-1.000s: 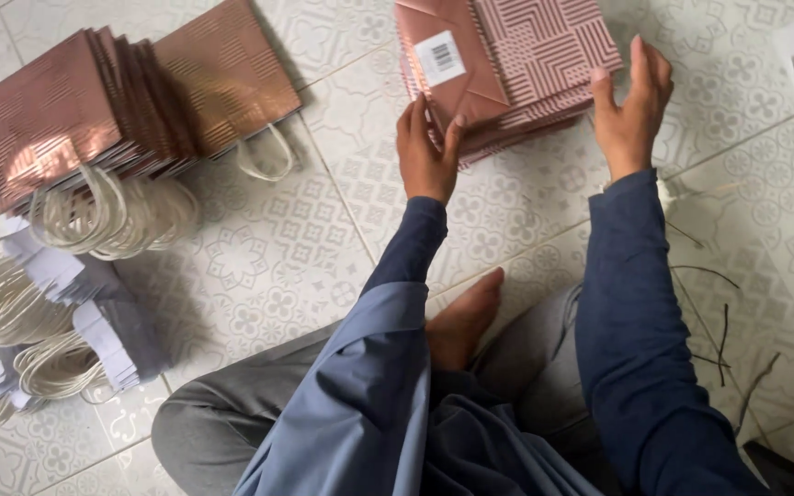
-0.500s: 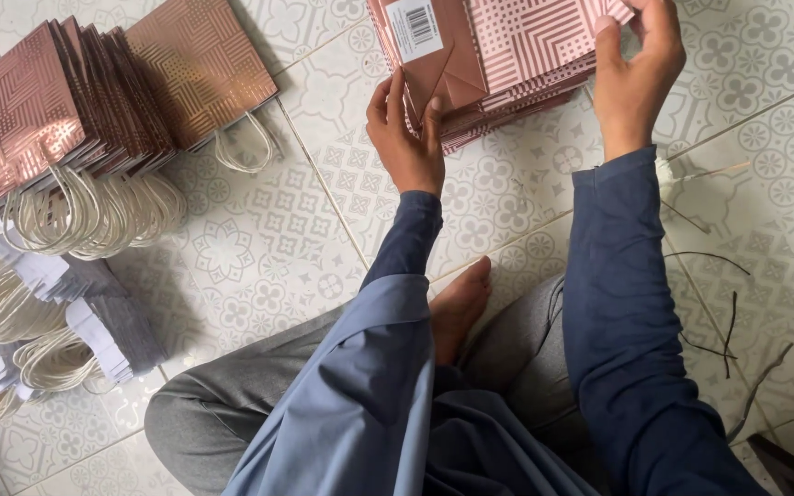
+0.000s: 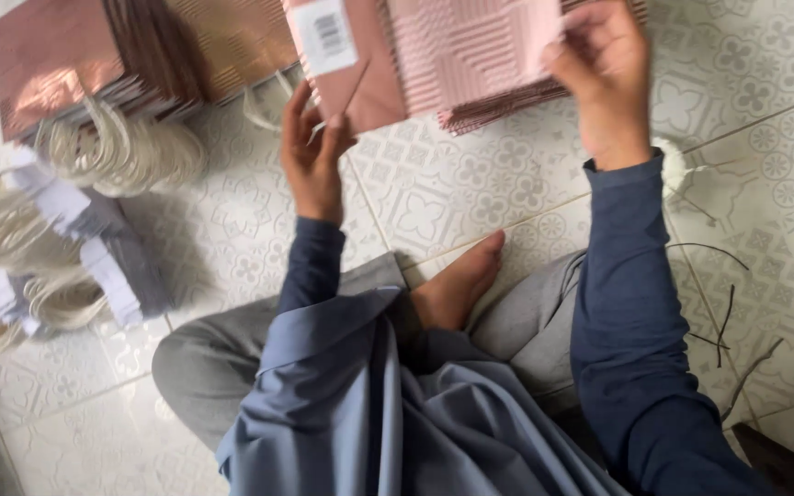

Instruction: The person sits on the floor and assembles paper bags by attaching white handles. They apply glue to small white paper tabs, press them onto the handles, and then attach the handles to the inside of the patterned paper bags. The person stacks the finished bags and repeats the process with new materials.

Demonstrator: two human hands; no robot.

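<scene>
While the person sat cross-legged on the floor (image 3: 470, 193), both hands were engaged with a flat pink paper bag (image 3: 434, 55) held at the top of the view. The left hand (image 3: 312, 152) had its fingers curled up against the bag's lower left corner, thumb on the near face, gripping that corner. The right hand (image 3: 604, 78) was closed on the bag's right edge. This bag showed an embossed geometric line pattern and a plain folded panel bearing a white barcode sticker (image 3: 325, 35). It lay over, and appeared to touch, a stack of similar flat pink bags (image 3: 507, 106) whose edges protruded beneath it; whether the held bag was lifted clear of that stack could not be determined. The floor consisted of pale tiles with a grey floral relief pattern and visible grout lines. A bare foot (image 3: 459, 283) rested on the tile between grey trouser legs, and dark blue sleeves covered both forearms. To the upper left, a row of finished rose-metallic bags (image 3: 94, 55) stood packed together, their cream cord handles (image 3: 121, 152) spilling onto the tile. Further left lay bundles of cream cord (image 3: 2, 234) together with white paper strips (image 3: 103, 280). At the right side, several dark thread offcuts (image 3: 723, 317) lay scattered on the tiles, and a small white tuft (image 3: 671, 167) sat just beside the right sleeve. No walls or furniture were identifiable.
</scene>
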